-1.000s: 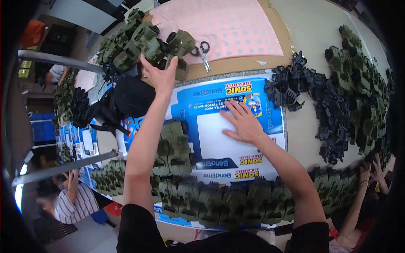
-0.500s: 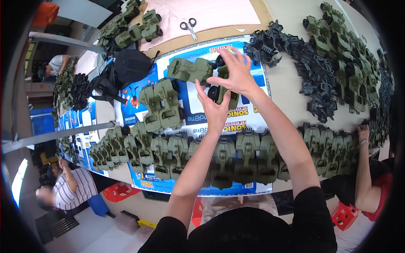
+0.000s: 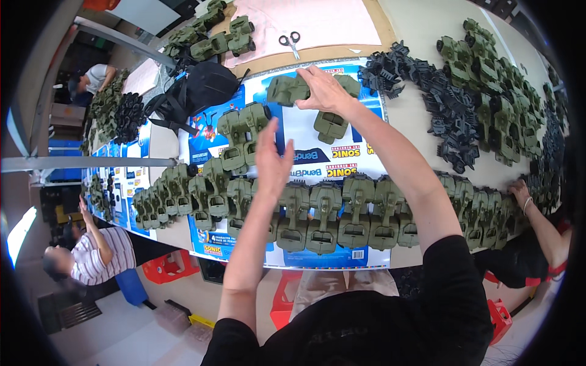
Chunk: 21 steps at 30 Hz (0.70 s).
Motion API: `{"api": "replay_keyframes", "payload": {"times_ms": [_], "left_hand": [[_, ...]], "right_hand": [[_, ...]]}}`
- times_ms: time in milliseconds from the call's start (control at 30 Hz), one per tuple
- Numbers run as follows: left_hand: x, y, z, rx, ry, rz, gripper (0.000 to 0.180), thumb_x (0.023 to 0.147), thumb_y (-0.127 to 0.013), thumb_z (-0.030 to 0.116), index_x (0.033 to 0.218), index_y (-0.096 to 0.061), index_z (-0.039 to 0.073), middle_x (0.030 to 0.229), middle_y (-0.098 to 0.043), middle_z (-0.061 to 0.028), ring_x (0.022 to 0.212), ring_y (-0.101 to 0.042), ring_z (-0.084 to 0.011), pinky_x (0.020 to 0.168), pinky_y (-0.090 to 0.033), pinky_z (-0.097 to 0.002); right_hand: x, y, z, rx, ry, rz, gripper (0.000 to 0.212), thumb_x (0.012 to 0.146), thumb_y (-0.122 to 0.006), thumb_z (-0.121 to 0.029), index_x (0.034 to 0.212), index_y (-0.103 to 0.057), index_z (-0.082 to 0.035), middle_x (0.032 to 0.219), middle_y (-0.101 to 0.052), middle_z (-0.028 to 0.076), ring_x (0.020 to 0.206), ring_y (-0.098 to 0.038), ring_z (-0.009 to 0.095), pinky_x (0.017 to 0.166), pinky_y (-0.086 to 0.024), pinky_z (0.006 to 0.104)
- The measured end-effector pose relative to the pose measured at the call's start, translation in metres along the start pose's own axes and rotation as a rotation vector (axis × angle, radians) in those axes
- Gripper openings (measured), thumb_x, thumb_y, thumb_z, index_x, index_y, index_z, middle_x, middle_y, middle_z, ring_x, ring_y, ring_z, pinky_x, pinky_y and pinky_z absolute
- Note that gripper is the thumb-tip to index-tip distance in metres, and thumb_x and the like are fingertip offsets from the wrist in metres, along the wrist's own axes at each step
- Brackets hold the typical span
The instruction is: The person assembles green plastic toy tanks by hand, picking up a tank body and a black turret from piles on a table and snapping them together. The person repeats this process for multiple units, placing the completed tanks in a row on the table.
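Observation:
My right hand (image 3: 326,91) reaches to the far middle of the table, its thumb and fingers around the inner end of a dark green toy vehicle part (image 3: 282,90). Under that wrist lies another green toy vehicle (image 3: 332,126), partly hidden by the forearm. My left hand (image 3: 273,160) is in the air, fingers apart and holding nothing, beside a pair of green toy vehicles (image 3: 238,137). A long row of similar green toy vehicles (image 3: 321,216) runs along the near side, passing behind my left forearm.
Black plastic parts (image 3: 448,110) are heaped at right, beside more green vehicles (image 3: 500,91). Scissors (image 3: 290,44) rest on a pink cloth (image 3: 329,24). A black cap-like bag (image 3: 207,85) sits at left. A co-worker's hand (image 3: 520,194) works at the row's right end.
My left hand has let go, dropping back toward me and left. The view has shifted somewhat. My right hand has turned, staying at the green toy vehicle.

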<state>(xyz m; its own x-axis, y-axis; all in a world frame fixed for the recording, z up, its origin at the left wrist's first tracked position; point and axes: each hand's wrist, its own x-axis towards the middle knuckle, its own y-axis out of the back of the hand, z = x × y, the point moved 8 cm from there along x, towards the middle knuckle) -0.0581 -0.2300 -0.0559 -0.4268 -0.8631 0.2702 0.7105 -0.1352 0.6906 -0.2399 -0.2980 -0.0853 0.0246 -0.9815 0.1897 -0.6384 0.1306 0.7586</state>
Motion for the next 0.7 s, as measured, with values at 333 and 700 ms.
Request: {"api": "replay_keyframes", "payload": {"times_ms": [333, 700], "left_hand": [[-0.03, 0.028, 0.119, -0.014, -0.096, -0.992, 0.11, 0.053, -0.086, 0.036, 0.137, -0.028, -0.003, 0.129, -0.045, -0.0246, 0.119, -0.046, -0.0322, 0.101, -0.035, -0.0375], [-0.193, -0.031, 0.055, -0.894, 1.01, -1.044, 0.083, 0.063, -0.083, 0.017, 0.13, -0.038, -0.002, 0.118, -0.054, -0.0084, 0.106, -0.053, -0.0165, 0.091, -0.043, -0.0301]], "right_hand": [[-0.161, 0.11, -0.144, 0.4, 0.342, -0.467, 0.079, 0.061, -0.073, -0.023, 0.13, -0.041, 0.0, 0.12, -0.049, 0.02, 0.109, -0.051, 0.034, 0.093, -0.042, 0.0399], [-0.173, 0.09, 0.059, 0.539, -0.365, -0.215, 0.061, 0.068, -0.077, -0.021, 0.12, -0.052, -0.004, 0.125, -0.051, 0.01, 0.098, -0.055, 0.021, 0.084, -0.047, 0.0329]]}}
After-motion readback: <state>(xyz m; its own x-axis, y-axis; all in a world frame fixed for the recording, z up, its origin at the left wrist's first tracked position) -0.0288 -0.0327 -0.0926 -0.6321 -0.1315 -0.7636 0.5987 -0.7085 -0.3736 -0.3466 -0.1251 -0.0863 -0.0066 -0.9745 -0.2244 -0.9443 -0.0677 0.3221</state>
